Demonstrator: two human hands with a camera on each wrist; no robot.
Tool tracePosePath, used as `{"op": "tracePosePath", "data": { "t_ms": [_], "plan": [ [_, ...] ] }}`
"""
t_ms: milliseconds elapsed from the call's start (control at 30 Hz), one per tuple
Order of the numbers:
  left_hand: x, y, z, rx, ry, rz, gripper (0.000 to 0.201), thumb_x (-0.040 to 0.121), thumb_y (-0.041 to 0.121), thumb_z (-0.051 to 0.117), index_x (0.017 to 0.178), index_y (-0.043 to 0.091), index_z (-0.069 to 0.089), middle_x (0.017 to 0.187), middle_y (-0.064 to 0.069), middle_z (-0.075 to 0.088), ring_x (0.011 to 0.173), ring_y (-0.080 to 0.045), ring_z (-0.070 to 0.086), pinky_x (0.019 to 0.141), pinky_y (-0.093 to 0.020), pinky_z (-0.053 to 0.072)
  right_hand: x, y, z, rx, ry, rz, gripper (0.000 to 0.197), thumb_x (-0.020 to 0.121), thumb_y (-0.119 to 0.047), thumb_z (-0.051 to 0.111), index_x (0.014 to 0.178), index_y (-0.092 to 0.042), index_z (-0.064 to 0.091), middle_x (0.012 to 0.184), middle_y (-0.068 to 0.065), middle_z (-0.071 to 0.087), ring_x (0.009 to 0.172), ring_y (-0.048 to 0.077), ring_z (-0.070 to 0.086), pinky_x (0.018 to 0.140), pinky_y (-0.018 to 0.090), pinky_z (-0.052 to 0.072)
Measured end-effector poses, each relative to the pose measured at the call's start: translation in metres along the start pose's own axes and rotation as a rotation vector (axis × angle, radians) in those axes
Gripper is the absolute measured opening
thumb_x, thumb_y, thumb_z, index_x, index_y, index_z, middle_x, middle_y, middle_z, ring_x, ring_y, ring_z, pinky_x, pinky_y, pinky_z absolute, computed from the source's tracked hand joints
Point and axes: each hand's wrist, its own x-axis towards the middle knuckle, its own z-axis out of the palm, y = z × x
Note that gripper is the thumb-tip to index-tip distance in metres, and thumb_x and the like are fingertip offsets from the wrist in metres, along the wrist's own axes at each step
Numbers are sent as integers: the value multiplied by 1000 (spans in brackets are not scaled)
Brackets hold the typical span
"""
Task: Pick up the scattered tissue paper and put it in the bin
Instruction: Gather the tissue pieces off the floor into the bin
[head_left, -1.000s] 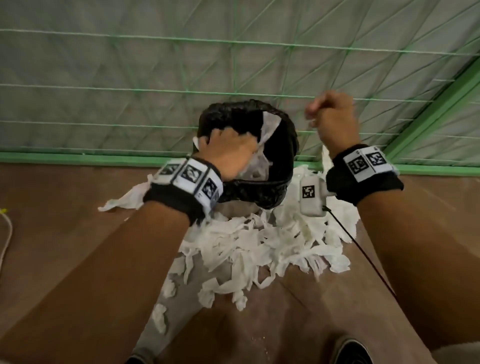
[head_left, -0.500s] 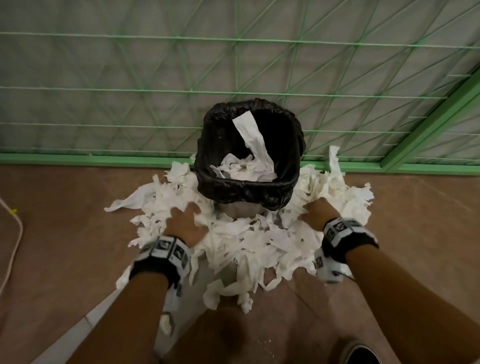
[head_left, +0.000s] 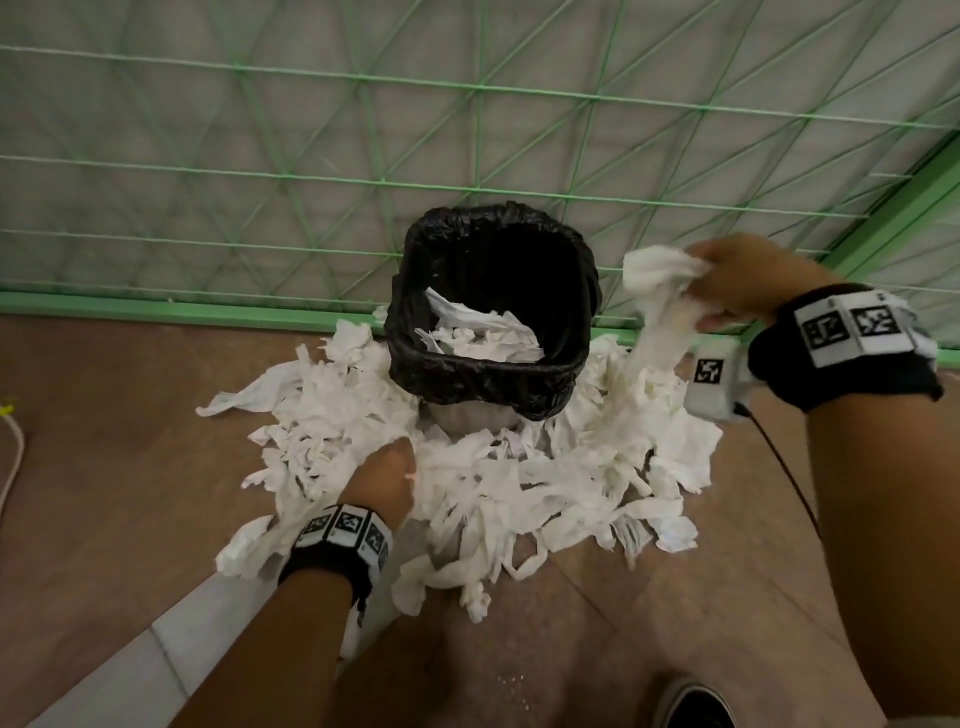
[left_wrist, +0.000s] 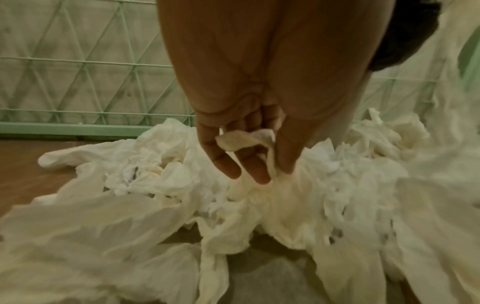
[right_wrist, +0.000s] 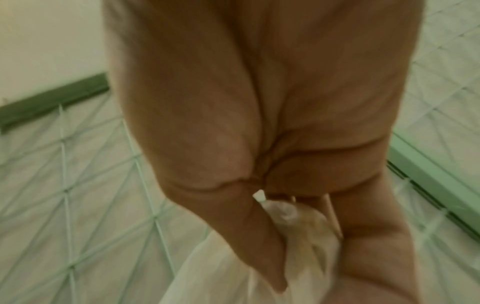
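Observation:
A bin (head_left: 488, 374) lined with a black bag stands against the green mesh fence, with white tissue (head_left: 488, 338) lying inside it. Torn white tissue paper (head_left: 519, 483) is heaped on the floor all around its base. My right hand (head_left: 727, 291) is raised beside the bin's right rim and grips a bunch of tissue (head_left: 660, 291) that trails down to the pile; the right wrist view shows the fingers (right_wrist: 259, 236) closed around the tissue (right_wrist: 306, 236). My left hand (head_left: 384, 473) is down in the pile at the bin's front left, its fingers (left_wrist: 249, 164) curled around a strip of tissue (left_wrist: 244, 139).
A green mesh fence (head_left: 363, 156) with a green base rail (head_left: 156, 306) runs behind the bin. A pale cord (head_left: 13, 452) lies on the brown floor at far left. A black cable (head_left: 789, 483) hangs from the right wrist device. A dark shoe (head_left: 691, 706) shows at the bottom.
Both hands came down from the bin to the pile. The right hand has since risen beside the bin's right rim with a bunch of tissue; the left stays low, gathering tissue.

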Motion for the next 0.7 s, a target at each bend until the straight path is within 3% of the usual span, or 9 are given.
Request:
{"op": "tracePosePath", "data": {
  "t_ms": [67, 167, 267, 333, 400, 500, 600, 633, 700],
  "plan": [
    [1, 1, -6, -22, 65, 7, 25, 90, 3, 43, 112, 6, 55, 115, -17, 55, 104, -36, 58, 88, -36, 47, -5, -16, -16, 53, 106, -98, 21, 91, -5, 48, 99, -22, 58, 76, 4, 57, 56, 18, 60, 42, 23, 53],
    [1, 4, -17, -38, 99, -82, 29, 95, 14, 41, 111, -1, 60, 116, -22, 54, 109, -38, 56, 94, -40, 46, -14, -39, -33, 148, 214, -257, 13, 97, -28, 46, 106, -24, 54, 80, 0, 53, 74, 22, 53, 57, 28, 43],
    [-4, 7, -27, -90, 114, -141, 41, 92, 37, 49, 116, 4, 57, 121, -18, 51, 114, -37, 53, 96, -40, 45, -25, -61, -44, 441, 244, -302, 35, 96, -52, 37, 105, -26, 58, 86, -5, 61, 73, 15, 57, 68, 34, 48],
    [-6, 6, -32, -101, 118, -107, 39, 92, 28, 52, 122, 3, 50, 123, -19, 51, 115, -38, 53, 97, -41, 45, -31, -72, -51, 517, 373, -428, 30, 98, -46, 37, 89, -27, 59, 82, -8, 59, 68, 4, 57, 64, 28, 46],
    [-9, 3, -38, -166, 136, -89, 30, 89, 8, 50, 117, 9, 41, 111, -22, 60, 104, -38, 59, 91, -45, 49, -39, -85, -53, 499, 530, -544, 27, 96, -28, 34, 76, -34, 50, 75, -17, 49, 63, -10, 54, 66, 12, 41],
    [-10, -2, -46, -217, 152, -112, 38, 83, -4, 44, 113, 19, 38, 96, -21, 65, 87, -36, 64, 81, -46, 55, -41, -107, -44, 407, 657, -821, 34, 92, -9, 27, 87, -36, 47, 86, -28, 39, 81, -28, 45, 81, 1, 32],
    [-9, 1, -57, -245, 167, -200, 35, 91, 17, 49, 126, 11, 52, 127, -21, 58, 120, -37, 53, 101, -40, 44, -29, -120, -16, 613, 768, -860, 19, 96, -16, 34, 86, -31, 41, 87, -2, 50, 86, 0, 50, 82, 22, 43],
    [-9, 5, -63, -265, 170, -240, 36, 90, 23, 53, 121, 6, 56, 127, -19, 57, 123, -36, 51, 100, -39, 40, -23, -123, -2, 613, 818, -790, 17, 96, -17, 37, 85, -31, 41, 89, 8, 52, 85, 15, 51, 80, 32, 45],
    [-8, 6, -72, -256, 205, -235, 19, 86, 24, 57, 89, 6, 58, 104, -16, 63, 108, -37, 59, 87, -38, 46, -14, -122, 30, 483, 674, -682, 16, 91, -14, 45, 91, -29, 51, 98, 11, 52, 88, 22, 50, 81, 36, 46]
  ]
}}
